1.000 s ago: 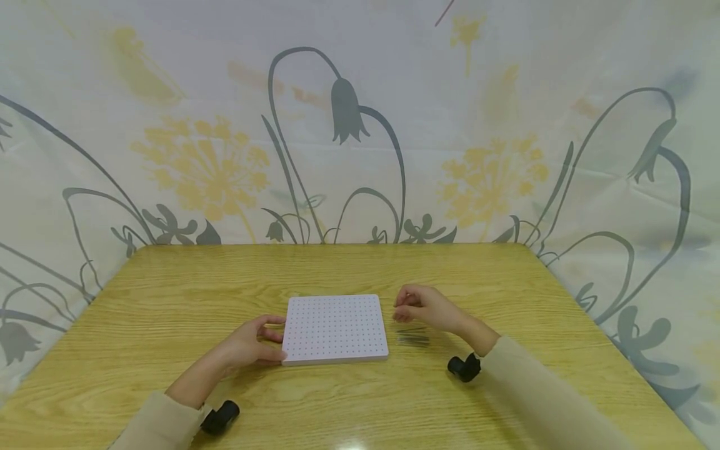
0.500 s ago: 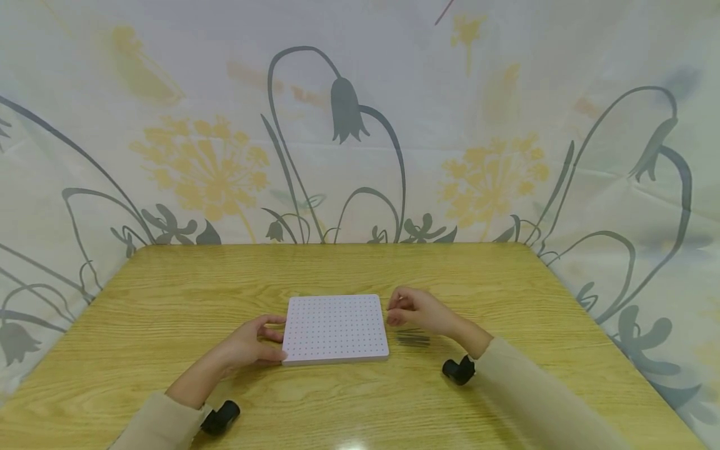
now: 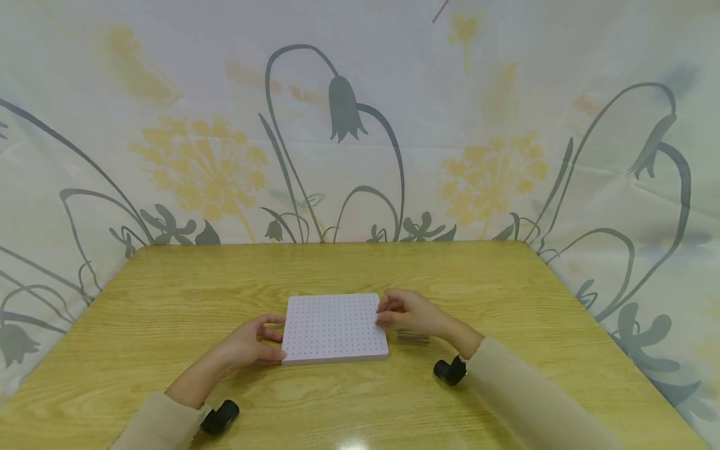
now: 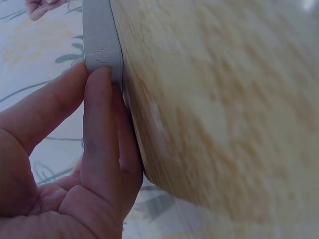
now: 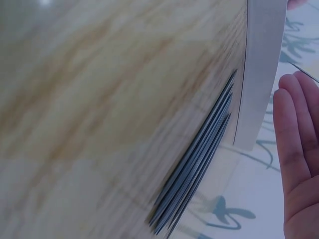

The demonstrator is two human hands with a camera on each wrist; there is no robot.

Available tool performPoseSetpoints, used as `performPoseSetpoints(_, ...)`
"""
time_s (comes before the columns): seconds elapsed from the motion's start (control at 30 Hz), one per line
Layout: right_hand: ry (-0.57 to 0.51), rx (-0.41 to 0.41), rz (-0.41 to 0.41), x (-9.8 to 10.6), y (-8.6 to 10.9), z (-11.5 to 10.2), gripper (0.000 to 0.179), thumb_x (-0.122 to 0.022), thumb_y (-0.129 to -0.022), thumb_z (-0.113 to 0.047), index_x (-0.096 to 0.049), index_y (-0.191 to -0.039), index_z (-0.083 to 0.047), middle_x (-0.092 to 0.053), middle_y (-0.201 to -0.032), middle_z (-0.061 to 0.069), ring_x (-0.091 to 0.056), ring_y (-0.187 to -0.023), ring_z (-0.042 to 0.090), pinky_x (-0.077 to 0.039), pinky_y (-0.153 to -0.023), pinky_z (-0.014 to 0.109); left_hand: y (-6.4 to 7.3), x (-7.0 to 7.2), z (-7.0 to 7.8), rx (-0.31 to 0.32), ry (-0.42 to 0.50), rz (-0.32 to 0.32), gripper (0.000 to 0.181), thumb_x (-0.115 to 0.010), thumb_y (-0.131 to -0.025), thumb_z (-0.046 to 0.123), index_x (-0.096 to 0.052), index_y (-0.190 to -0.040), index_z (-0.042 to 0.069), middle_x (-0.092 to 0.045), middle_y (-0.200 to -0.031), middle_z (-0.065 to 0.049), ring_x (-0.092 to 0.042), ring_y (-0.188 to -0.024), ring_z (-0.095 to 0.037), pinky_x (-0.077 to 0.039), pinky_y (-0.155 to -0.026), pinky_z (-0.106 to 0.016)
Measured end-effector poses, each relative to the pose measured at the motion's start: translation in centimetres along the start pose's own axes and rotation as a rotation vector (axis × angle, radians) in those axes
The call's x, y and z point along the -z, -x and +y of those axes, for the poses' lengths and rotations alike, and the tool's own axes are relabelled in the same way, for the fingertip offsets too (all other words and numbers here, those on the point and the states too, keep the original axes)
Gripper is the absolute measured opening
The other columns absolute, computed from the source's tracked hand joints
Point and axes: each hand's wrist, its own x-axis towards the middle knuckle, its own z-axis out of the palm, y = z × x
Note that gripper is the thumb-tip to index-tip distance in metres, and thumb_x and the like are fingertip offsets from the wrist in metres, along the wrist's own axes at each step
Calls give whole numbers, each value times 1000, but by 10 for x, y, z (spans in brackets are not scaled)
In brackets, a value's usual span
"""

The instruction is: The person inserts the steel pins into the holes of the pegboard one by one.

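Observation:
A white board (image 3: 334,328) with rows of small holes lies flat on the table. My left hand (image 3: 253,340) rests its fingers and thumb against the board's left edge; in the left wrist view the fingertips (image 4: 99,82) touch its side wall. Over the board's right edge, my right hand (image 3: 407,315) pinches a thin pointed metal needle (image 5: 304,71); only its tip end shows in the right wrist view, the rest being out of frame. Beside the board's right side lies a bundle of several dark metal needles (image 5: 194,159), partly below the right hand in the head view.
The wooden table (image 3: 225,275) reaches back to a curtain (image 3: 360,125) printed with flowers. Small black wrist cameras sit by both sleeves, the left camera (image 3: 220,417) and the right camera (image 3: 450,370).
My right hand has moved left from above the needles to over the board's right edge, carrying a needle. The left hand and the board have stayed in place.

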Motion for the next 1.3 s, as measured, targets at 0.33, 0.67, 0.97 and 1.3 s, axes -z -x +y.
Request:
performPoseSetpoints(0.33, 49, 24, -22, -9, -9, -2, 5, -59, -90, 0, -57, -91, 4, -66, -87, 12, -65, -80, 22, -56, -69, 33, 0, 1, 1, -1, -10, -4, 70, -73, -76, -5, -36, -135, -7, -52, -107, -20, -58, -83, -21, -55, -72, -34)
performPoseSetpoints(0.67, 62, 13, -6, -17, -15, -1, 4, -60, -88, 5, -56, -89, 6, -66, -85, 16, -65, -79, 28, -56, -68, 32, 0, 1, 1, 11, 5, -1, 69, -72, -76, -7, -36, -135, -7, -51, -107, -21, -58, -83, -22, -55, -72, -34)
performPoseSetpoints(0.97, 77, -6, -9, -16, -17, -4, 4, -62, -89, -3, -59, -89, 0, -67, -83, 7, -65, -76, 17, -55, -66, 28, -3, 1, 1, 2, -5, 4, 70, -73, -76, -6, -36, -135, -7, -50, -108, -21, -58, -82, -21, -55, -71, -34)
performPoseSetpoints(1.3, 232, 0, -45, -19, -18, -8, 5, -66, -87, -9, -66, -82, -8, -63, -79, -4, -54, -68, 7, -48, -62, 22, -2, 1, 0, -5, 3, 0, 70, -73, -76, -6, -36, -135, -7, -50, -107, -20, -58, -83, -21, -55, -71, -34)
